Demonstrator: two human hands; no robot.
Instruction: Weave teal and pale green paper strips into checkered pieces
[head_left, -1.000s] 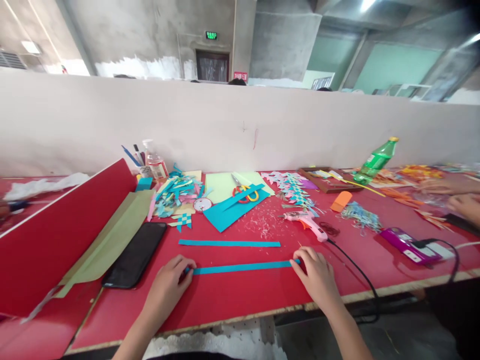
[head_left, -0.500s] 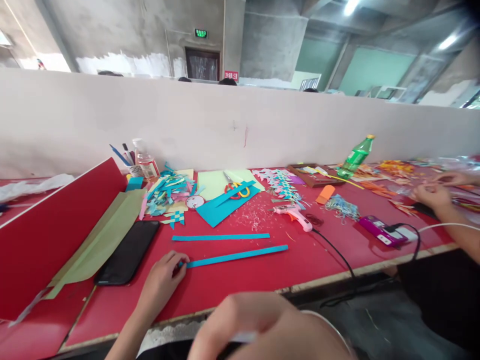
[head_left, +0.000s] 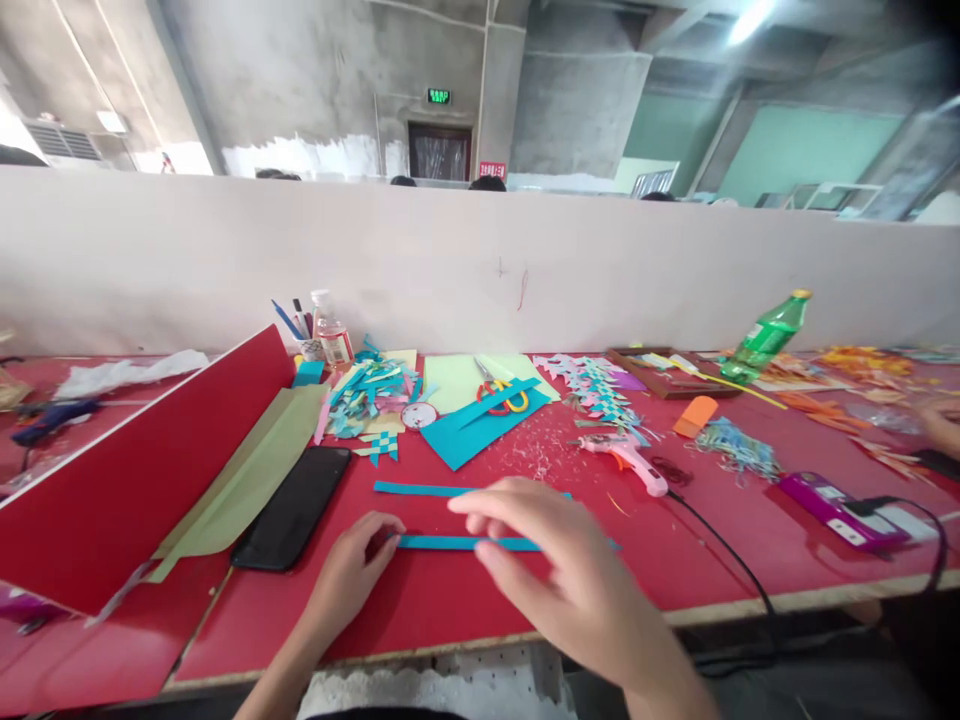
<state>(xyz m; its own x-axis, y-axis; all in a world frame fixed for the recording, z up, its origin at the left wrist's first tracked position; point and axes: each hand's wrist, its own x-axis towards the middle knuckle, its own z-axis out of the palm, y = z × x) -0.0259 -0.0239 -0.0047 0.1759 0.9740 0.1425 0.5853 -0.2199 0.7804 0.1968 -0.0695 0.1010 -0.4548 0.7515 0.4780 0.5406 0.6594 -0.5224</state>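
Far to the left of the pink glue gun (head_left: 628, 463) stands a red board (head_left: 161, 465), leaning a little, with a long green paper (head_left: 244, 475) beside it. Next, also left of the glue gun, lies a black phone (head_left: 292, 508). Then comes the left hand (head_left: 366, 555), nearer to the table edge than the glue gun; its thumb and fingertip are closed upon the left end of the near blue strip (head_left: 442, 543). This strip lies flat on the red table, in front and to the left of the glue gun. The far blue strip (head_left: 416, 489) lies just behind it, almost parallel. Left of the glue gun and further back, scissors (head_left: 517, 402) rest with a blue sheet (head_left: 456, 440). The right hand (head_left: 559, 570), in front of the glue gun, is above both strips with thumb and fingers spread apart; whether its fingertips touch the near strip, I cannot surely tell. To the right of the glue gun are an orange piece (head_left: 696, 416), tangled threads (head_left: 739, 447) and a purple device (head_left: 844, 512).
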